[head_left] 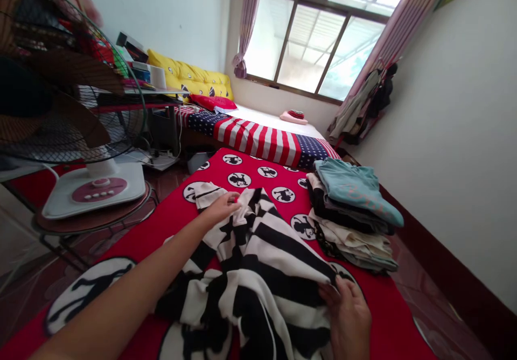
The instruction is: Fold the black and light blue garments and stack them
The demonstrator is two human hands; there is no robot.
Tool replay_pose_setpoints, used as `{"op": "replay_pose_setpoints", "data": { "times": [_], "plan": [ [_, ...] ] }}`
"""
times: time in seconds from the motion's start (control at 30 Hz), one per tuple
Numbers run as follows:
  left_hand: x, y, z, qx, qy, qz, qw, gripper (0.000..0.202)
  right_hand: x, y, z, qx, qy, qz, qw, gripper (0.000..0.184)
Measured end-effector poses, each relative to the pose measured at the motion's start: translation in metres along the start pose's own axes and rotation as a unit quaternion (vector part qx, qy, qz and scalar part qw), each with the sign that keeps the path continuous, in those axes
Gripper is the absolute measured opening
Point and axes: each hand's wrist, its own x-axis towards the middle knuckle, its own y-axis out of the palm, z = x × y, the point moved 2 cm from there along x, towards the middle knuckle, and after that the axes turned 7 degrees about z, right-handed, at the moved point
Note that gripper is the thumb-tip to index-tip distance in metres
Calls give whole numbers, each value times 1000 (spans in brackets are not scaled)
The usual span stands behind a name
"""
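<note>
A black and white striped garment point(258, 263) lies crumpled on a red blanket point(169, 214) printed with round black and white figures. My left hand point(221, 207) reaches far forward and pinches the garment's far edge near a sleeve. My right hand point(350, 317) sits at the near right, fingers closed on the garment's side edge. A stack of folded clothes point(351, 214), a teal shirt on top, stands to the right of the garment, just beyond my right hand.
A standing fan point(72, 107) with a white and pink base is at the left on a round stool. A bed with a stars-and-stripes cover point(258, 136) lies beyond. Clothes hang on the right wall point(363, 107). A cluttered desk point(137, 88) stands at back left.
</note>
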Motion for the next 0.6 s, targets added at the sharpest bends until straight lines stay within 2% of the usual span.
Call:
{"op": "replay_pose_setpoints", "data": {
  "times": [0.07, 0.17, 0.2, 0.27, 0.33, 0.4, 0.47, 0.53, 0.6],
  "plan": [
    [-24, 0, 14, 65, -6, 36, 997, 50, 5, -13, -11, 25, 18, -26, 999, 45],
    [-80, 7, 8, 95, 23, 108, 989, 48, 2, -30, -16, -29, -7, -52, 998, 45],
    [-99, 11, 0, 110, 42, 140, 983, 55, 0, -34, -15, -63, -11, -47, 997, 46],
    [-133, 21, -16, 153, 78, 198, 965, 85, -4, -40, -13, -143, -2, -15, 990, 52],
    [-157, 34, -25, 211, 99, 254, 939, 104, -6, -45, -10, -224, 16, 30, 974, 59],
    [-168, 48, -26, 275, 98, 288, 912, 98, -10, -49, -6, -285, 6, 65, 956, 59],
    [-168, 59, -22, 313, 82, 288, 902, 77, -17, -48, -3, -319, -38, 93, 942, 53],
    [-162, 67, -19, 304, 75, 262, 913, 61, -31, -39, -1, -334, -108, 125, 928, 43],
    [-156, 78, -23, 260, 95, 227, 934, 52, -50, -23, 0, -339, -185, 173, 906, 39]
  ]
}}
